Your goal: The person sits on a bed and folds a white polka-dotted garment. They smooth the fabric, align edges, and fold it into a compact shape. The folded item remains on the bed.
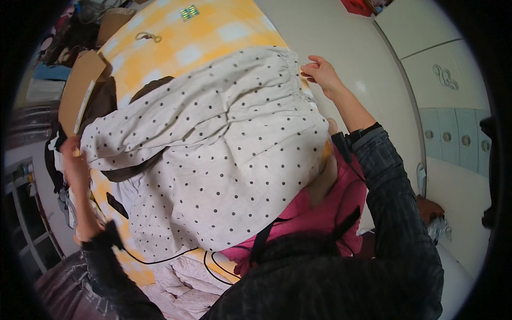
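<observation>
White elastic-waisted trousers [224, 152] with black polka dots lie spread over a yellow-and-white checked cloth [212, 36] and reach over my lap. My left hand [76, 164], slightly blurred, is at the far left against the end of one trouser leg; its fingertips are not clear, so its grip cannot be told. Just right of the gathered waistband [294, 76] is my right hand [322, 76], raised with bent fingers apart and nothing in them. Dark brown fabric [132, 170] shows between the legs.
On the checked cloth lie a blister pack [189, 13], a looped cord [148, 37] and a dark flat object [117, 205]. A cardboard box [82, 88] stands at the left edge. Black cables [168, 262] run near my body. Pale bedding [192, 284] is bunched below; a cabinet [444, 80] stands right.
</observation>
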Demonstrator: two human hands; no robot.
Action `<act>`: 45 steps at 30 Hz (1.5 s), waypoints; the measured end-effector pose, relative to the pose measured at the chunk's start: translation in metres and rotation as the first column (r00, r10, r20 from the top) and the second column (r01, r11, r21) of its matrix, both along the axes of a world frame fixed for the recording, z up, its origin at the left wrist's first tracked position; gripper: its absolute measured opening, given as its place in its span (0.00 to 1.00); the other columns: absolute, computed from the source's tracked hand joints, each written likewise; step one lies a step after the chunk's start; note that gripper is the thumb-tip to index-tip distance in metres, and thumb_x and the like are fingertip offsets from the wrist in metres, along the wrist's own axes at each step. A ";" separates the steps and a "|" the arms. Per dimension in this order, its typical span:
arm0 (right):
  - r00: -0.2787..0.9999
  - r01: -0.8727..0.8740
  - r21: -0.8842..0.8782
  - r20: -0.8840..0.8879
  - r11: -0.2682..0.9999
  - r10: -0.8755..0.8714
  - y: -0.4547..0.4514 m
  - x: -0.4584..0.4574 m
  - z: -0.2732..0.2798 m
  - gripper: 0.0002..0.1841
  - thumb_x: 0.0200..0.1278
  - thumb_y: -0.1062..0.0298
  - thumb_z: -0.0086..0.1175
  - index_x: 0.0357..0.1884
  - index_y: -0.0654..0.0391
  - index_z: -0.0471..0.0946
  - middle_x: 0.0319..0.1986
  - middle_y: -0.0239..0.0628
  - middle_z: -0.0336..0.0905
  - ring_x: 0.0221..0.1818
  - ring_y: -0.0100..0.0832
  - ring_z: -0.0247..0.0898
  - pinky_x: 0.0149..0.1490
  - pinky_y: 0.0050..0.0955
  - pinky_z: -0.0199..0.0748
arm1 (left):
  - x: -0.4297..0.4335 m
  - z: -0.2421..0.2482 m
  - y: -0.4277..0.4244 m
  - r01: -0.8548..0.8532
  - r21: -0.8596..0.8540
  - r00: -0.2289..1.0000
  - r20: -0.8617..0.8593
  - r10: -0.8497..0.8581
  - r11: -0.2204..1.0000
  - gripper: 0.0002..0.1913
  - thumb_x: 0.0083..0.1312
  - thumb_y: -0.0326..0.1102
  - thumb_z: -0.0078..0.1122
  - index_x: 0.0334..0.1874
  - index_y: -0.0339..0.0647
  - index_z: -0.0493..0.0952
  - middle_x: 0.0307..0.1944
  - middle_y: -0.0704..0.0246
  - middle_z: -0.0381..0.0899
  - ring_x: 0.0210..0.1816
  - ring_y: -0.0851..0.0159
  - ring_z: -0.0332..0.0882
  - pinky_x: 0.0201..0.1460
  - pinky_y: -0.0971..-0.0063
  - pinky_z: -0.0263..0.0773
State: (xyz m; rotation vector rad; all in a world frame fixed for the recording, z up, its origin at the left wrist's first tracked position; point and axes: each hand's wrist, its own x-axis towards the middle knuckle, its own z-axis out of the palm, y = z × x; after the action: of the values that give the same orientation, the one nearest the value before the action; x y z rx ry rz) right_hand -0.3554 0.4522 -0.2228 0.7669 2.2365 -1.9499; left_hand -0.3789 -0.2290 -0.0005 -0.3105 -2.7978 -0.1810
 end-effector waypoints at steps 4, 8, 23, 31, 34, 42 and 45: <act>0.957 -0.158 -0.048 0.239 0.986 0.165 0.019 0.055 -0.002 0.21 0.70 0.58 0.61 0.58 0.60 0.77 0.38 0.28 0.80 0.38 0.20 0.76 0.44 0.20 0.72 | 0.101 -0.065 0.193 0.244 0.264 0.896 0.306 -0.321 0.933 0.19 0.60 0.22 0.68 0.53 0.40 0.78 0.59 0.61 0.78 0.59 0.55 0.79 0.57 0.67 0.77; 0.915 -0.213 -0.325 0.266 0.922 0.305 0.035 0.118 -0.013 0.16 0.72 0.55 0.59 0.49 0.59 0.82 0.31 0.24 0.78 0.28 0.16 0.66 0.33 0.17 0.65 | 0.170 -0.094 0.324 0.168 0.660 0.628 0.501 -0.596 0.732 0.11 0.66 0.27 0.63 0.50 0.37 0.80 0.49 0.60 0.81 0.45 0.53 0.83 0.48 0.66 0.79; 0.886 -0.386 0.401 -0.088 0.831 0.455 0.054 0.137 -0.046 0.27 0.54 0.42 0.72 0.39 0.57 0.81 0.31 0.41 0.83 0.35 0.36 0.79 0.43 0.34 0.75 | 0.227 -0.217 0.412 0.737 0.111 0.536 0.505 -0.677 0.666 0.30 0.72 0.51 0.56 0.75 0.58 0.67 0.80 0.57 0.52 0.80 0.43 0.47 0.76 0.41 0.51; 0.955 -0.247 0.410 -0.052 0.878 0.293 0.046 0.168 -0.049 0.22 0.57 0.48 0.70 0.40 0.57 0.81 0.34 0.42 0.85 0.38 0.41 0.82 0.44 0.37 0.77 | 0.227 -0.219 0.414 0.737 0.080 0.538 0.531 -0.654 0.671 0.32 0.70 0.54 0.57 0.77 0.62 0.65 0.81 0.55 0.51 0.78 0.40 0.49 0.75 0.40 0.51; 0.980 -0.086 0.353 -0.137 0.932 0.143 0.040 0.193 -0.039 0.15 0.61 0.56 0.67 0.39 0.58 0.82 0.34 0.41 0.85 0.35 0.39 0.81 0.42 0.35 0.77 | 0.224 -0.217 0.414 0.725 0.117 0.541 0.513 -0.667 0.678 0.31 0.70 0.52 0.58 0.75 0.60 0.67 0.79 0.55 0.53 0.77 0.40 0.51 0.74 0.41 0.52; 0.974 -0.097 -0.231 0.180 0.968 0.141 0.000 0.249 -0.019 0.13 0.70 0.61 0.58 0.37 0.64 0.80 0.33 0.38 0.83 0.29 0.28 0.85 0.28 0.26 0.77 | 0.259 -0.192 0.429 0.387 0.510 0.678 0.408 -0.612 0.768 0.09 0.65 0.33 0.64 0.45 0.39 0.79 0.43 0.58 0.77 0.46 0.49 0.76 0.51 0.58 0.72; 0.950 -0.044 -0.379 0.271 0.925 0.156 -0.004 0.240 -0.005 0.16 0.72 0.60 0.58 0.51 0.62 0.75 0.39 0.35 0.81 0.32 0.25 0.81 0.31 0.22 0.76 | 0.277 -0.192 0.433 0.375 0.534 0.641 0.441 -0.628 0.758 0.07 0.64 0.33 0.67 0.39 0.39 0.79 0.35 0.60 0.76 0.40 0.50 0.78 0.42 0.61 0.74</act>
State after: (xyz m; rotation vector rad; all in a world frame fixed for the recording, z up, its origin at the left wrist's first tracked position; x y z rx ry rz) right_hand -0.1150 0.4480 -0.2279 0.8067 1.6406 -1.9673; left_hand -0.1019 0.2043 -0.1927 -1.1318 -3.0634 -1.1688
